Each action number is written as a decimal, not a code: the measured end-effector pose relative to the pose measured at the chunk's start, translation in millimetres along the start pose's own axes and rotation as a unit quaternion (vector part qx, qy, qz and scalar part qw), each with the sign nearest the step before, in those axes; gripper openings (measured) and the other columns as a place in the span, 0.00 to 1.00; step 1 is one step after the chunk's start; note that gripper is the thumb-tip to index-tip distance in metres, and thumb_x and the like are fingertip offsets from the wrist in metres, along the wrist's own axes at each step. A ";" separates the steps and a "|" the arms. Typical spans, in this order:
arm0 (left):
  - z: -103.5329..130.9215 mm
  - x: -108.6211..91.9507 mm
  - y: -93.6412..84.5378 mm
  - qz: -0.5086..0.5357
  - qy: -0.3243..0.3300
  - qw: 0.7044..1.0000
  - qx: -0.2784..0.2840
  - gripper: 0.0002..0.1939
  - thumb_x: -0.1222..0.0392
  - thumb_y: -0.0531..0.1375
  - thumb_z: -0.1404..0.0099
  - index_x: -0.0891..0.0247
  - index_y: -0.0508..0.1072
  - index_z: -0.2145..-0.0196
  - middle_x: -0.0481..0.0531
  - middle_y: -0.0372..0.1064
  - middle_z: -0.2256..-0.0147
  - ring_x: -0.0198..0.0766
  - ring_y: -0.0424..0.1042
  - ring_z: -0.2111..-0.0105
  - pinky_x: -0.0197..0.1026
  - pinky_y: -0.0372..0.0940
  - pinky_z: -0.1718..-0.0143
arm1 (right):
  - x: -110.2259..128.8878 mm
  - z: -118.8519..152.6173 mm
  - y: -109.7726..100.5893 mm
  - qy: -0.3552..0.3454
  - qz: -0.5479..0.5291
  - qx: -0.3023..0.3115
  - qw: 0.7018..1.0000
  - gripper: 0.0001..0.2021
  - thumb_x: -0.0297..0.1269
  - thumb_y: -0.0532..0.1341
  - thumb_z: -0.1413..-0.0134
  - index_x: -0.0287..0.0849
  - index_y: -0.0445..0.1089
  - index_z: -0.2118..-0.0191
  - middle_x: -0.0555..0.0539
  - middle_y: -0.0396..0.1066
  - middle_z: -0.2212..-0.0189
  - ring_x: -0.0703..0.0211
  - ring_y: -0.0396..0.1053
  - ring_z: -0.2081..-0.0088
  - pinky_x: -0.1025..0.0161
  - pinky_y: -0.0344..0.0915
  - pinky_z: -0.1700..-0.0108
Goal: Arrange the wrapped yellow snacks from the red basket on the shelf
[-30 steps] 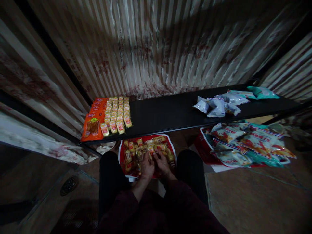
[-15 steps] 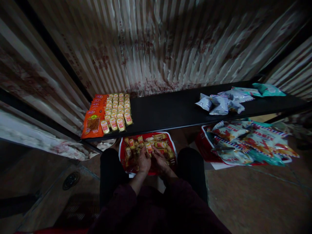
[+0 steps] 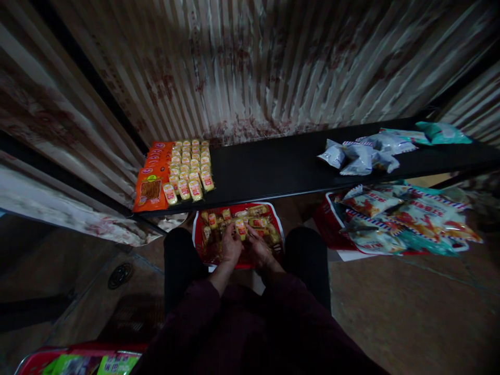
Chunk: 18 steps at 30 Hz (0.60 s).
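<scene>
A small yellow packet with a red and white label (image 3: 240, 229) is held upright between my two hands. My left hand (image 3: 232, 246) grips its left side, and my right hand (image 3: 258, 249) has its fingers on the right side. Both hands are over a red basket with a white rim (image 3: 278, 221), which holds many similar yellow packets (image 3: 258, 222). On the left end of the black shelf (image 3: 265, 172), more such packets (image 3: 190, 169) stand in close rows beside orange bags (image 3: 150, 188).
White and teal bags (image 3: 357, 158) lie on the shelf's right part. Below them, a second red basket (image 3: 327, 224) overflows with larger snack bags (image 3: 375, 202). Another red basket (image 3: 37, 359) with green packages is at the bottom left. A pleated curtain (image 3: 250, 67) hangs behind the shelf.
The camera view has shifted, so the shelf appears higher and the bottom-left basket's green packages now show. Both hands still hold the yellow packet over the basket.
</scene>
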<state>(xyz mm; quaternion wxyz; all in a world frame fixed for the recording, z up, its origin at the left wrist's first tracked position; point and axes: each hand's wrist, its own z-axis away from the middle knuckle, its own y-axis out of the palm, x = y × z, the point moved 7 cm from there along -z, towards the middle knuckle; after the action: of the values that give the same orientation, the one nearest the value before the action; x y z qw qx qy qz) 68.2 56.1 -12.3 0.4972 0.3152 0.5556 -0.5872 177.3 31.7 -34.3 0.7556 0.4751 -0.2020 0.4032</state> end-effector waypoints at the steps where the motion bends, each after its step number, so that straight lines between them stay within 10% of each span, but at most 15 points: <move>1: -0.3 -0.8 -0.1 0.005 -0.001 1.000 0.001 0.22 0.72 0.53 0.44 0.61 0.68 0.51 0.55 0.69 0.52 0.39 0.70 0.54 0.45 0.64 0.50 | 0.2 0.9 0.5 0.001 0.003 0.001 1.000 0.35 0.36 0.64 0.58 0.51 0.56 0.41 0.49 0.76 0.66 0.58 0.73 0.68 0.62 0.68 0.69; 18: 3.4 -1.2 1.9 0.010 -0.003 1.000 -0.002 0.24 0.67 0.56 0.44 0.63 0.66 0.48 0.58 0.68 0.50 0.41 0.67 0.50 0.45 0.60 0.47 | 5.8 4.5 7.2 -0.006 0.031 0.013 0.999 0.36 0.41 0.69 0.65 0.50 0.61 0.44 0.48 0.76 0.65 0.54 0.73 0.65 0.56 0.68 0.61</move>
<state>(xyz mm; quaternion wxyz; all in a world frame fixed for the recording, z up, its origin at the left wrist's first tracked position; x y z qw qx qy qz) 70.9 53.3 -11.3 0.5050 0.3178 0.5525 -0.5821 175.3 31.8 -24.1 0.7353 0.4812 -0.2157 0.4258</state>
